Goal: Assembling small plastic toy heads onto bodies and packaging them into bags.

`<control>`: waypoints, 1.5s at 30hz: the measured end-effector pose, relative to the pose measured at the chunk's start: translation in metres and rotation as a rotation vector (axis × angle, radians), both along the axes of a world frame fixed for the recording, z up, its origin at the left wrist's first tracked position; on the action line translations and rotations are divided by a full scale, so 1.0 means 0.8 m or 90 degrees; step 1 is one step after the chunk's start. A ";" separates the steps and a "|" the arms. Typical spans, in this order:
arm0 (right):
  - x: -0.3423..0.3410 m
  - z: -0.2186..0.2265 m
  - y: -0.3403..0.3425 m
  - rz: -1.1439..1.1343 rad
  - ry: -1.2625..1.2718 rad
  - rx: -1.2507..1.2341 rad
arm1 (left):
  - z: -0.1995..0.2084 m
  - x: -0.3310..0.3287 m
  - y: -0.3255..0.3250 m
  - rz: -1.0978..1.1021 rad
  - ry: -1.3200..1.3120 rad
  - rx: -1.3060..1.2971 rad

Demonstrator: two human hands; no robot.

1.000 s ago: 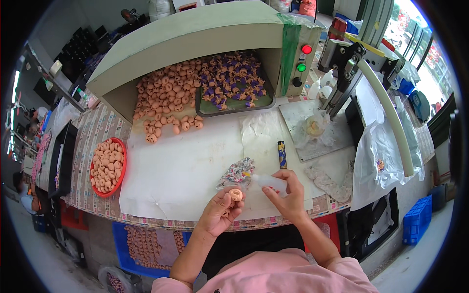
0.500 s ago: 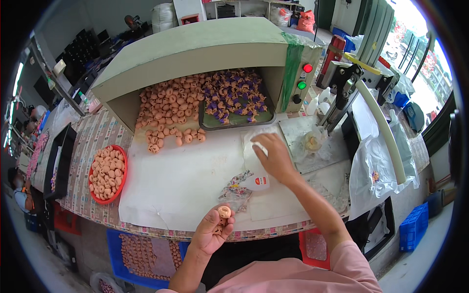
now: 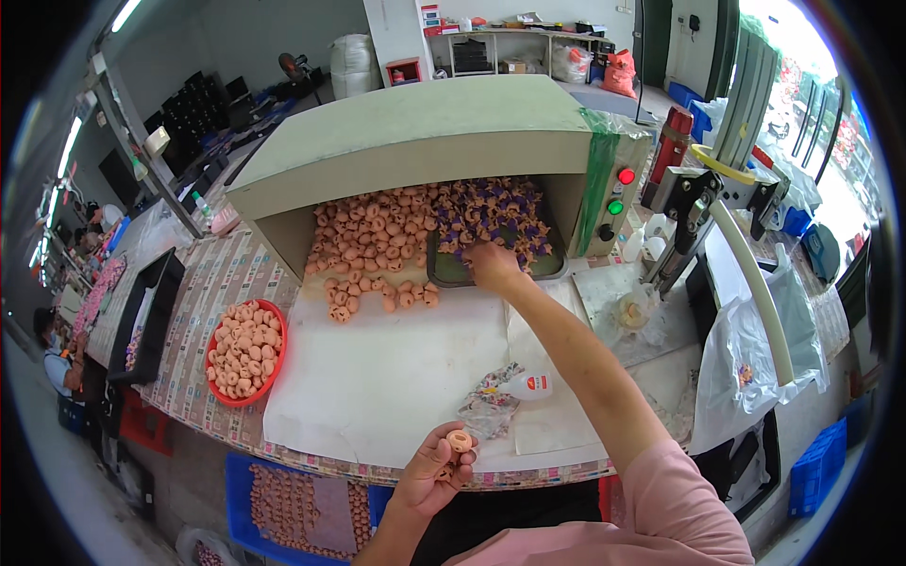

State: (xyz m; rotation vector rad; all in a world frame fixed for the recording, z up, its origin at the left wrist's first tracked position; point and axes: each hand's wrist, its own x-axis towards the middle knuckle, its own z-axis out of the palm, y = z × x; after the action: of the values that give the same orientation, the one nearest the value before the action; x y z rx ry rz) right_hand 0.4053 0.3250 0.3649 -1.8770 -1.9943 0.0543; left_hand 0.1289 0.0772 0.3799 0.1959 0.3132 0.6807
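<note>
Left hand (image 3: 436,469), at the near table edge: thumb and fingers pinch one round peach piece (image 3: 460,441), held up above the edge.

Right hand (image 3: 492,265), arm stretched forward over the table: fingers curled down on the dark tray (image 3: 444,274), among the purple-and-peach pieces (image 3: 491,212). Whether they grip one cannot be told.

Tray: one, rectangular, sits in the mouth of the pale green box (image 3: 415,141), right half. Pieces on it too many to count. Left half of the box mouth: a heap of plain peach pieces (image 3: 363,236), spilling forward onto the white sheet (image 3: 396,368); not countable.

Box right face: green film strip (image 3: 597,193) down the corner; two round lamps, one red (image 3: 626,176) above one green (image 3: 615,207).

One red bowl (image 3: 221,379), round, left of the sheet, full of peach pieces.

One small white glue bottle (image 3: 530,385) with a red label lies on its side near the front edge, touching a crumpled clear bag (image 3: 483,407) of small coloured bits.

One blue crate (image 3: 283,505) under the table, holding more peach pieces.

Right of the box: one red canister (image 3: 669,143); one clear bag (image 3: 634,311) of pale contents on a grey mat; one large clear bag (image 3: 755,368) hanging at the table end.

Back wall: one white sack (image 3: 351,64), one orange bag (image 3: 619,74), one shelf (image 3: 491,52) of boxes.
</note>
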 end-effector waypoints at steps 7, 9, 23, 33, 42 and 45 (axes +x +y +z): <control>-0.012 0.068 -0.095 0.061 0.360 0.045 | -0.011 -0.011 0.018 0.022 0.002 -0.007; -0.021 0.082 -0.147 0.090 0.750 -0.148 | -0.008 -0.006 0.024 0.030 0.029 0.013; -0.028 0.058 -0.352 0.200 0.613 -0.024 | -0.014 0.062 0.016 -0.059 0.147 0.111; 0.000 0.076 -0.376 0.211 0.553 -0.025 | -0.016 0.081 -0.002 -0.094 0.175 0.164; 0.002 0.079 -0.378 0.216 0.555 -0.066 | -0.022 0.081 -0.001 -0.123 0.183 0.179; -0.001 0.080 -0.378 0.209 0.537 -0.089 | -0.029 0.077 -0.001 -0.150 0.166 0.136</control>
State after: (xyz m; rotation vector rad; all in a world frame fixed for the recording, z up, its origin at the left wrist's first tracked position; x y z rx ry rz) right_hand 0.4048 0.0226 0.4293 -1.2393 -1.6627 0.9276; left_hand 0.1901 0.0765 0.3564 0.5202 0.4596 0.4530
